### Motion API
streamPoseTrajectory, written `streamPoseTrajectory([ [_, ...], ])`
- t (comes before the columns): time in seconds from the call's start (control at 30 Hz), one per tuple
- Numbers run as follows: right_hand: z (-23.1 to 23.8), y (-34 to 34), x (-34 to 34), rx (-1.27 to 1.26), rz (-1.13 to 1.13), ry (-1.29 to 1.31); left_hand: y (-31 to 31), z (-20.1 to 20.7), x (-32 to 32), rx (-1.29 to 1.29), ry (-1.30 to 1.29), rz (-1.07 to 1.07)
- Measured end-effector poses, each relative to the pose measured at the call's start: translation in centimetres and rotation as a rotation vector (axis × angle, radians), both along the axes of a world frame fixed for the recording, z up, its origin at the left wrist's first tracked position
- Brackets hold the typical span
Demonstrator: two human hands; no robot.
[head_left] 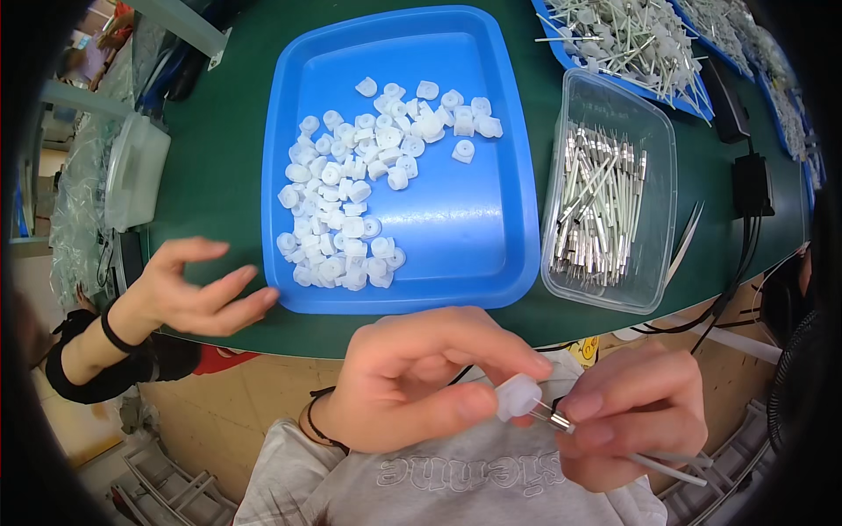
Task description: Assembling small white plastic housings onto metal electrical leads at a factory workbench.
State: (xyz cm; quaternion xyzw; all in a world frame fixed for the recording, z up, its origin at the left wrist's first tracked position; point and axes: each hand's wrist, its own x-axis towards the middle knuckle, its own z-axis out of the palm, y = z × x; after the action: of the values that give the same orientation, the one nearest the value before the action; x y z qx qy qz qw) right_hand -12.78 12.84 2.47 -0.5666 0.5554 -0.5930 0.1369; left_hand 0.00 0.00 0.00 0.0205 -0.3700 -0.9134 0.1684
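Pinching a white plastic cap [519,396] between thumb and forefinger, the person's left hand [408,377] hangs just off the near edge of the bench, in front of a grey shirt [351,482]. The right hand [636,416] has its fingers closed on a slim metal-ended rod [562,423], whose thin leads reach the cap; how deep they go cannot be told. Pale ends of rods stick out below that palm.

The bench [210,158] has a dark green top, its edges bowed by the lens. On it lies a large blue tray [447,250], with loose white caps [329,202] heaped mostly toward its left side. Just right of it, a clear plastic box [668,175] holds a bundle of similar rods [605,210], with tweezers [686,241] beside it. Another blue tray [561,54] at the upper right is piled with capped rods [627,39].

At the left, a co-worker's hand [197,294], fingers spread and loosely curled, is near the large tray's corner. Beyond are crumpled clear plastic [79,193] and a whitish container [136,171]. Tan floor [232,399] shows below, and a dark fan [794,377] stands at the far right.
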Motion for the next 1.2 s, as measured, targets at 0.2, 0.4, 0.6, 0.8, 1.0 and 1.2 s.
streamPoseTrajectory([
  [0.2,0.25,-0.14,-0.11,0.018,0.02,0.021,-0.04,0.06,0.21,0.027,-0.04,-0.03],
  [0.4,0.24,-0.11,-0.18,0.025,0.04,0.031,-0.22,0.0,0.31,-0.015,-0.052,-0.063],
  [0.6,0.48,-0.15,-0.39,0.038,0.055,0.044,-0.04,-0.01,0.22,-0.048,-0.05,-0.047],
  [0.8,-0.2,-0.17,-0.14,-0.002,0.05,0.042,-0.13,-0.28,0.29,-0.044,-0.059,-0.069],
  [1.0,0.04,0.14,-0.08,0.038,-0.01,0.07,0.05,-0.22,0.2,-0.063,-0.06,-0.057],
  [1.2,0.13,0.65,0.05,0.07,-0.054,0.069,0.44,-0.42,-0.04,-0.055,-0.051,-0.038],
])
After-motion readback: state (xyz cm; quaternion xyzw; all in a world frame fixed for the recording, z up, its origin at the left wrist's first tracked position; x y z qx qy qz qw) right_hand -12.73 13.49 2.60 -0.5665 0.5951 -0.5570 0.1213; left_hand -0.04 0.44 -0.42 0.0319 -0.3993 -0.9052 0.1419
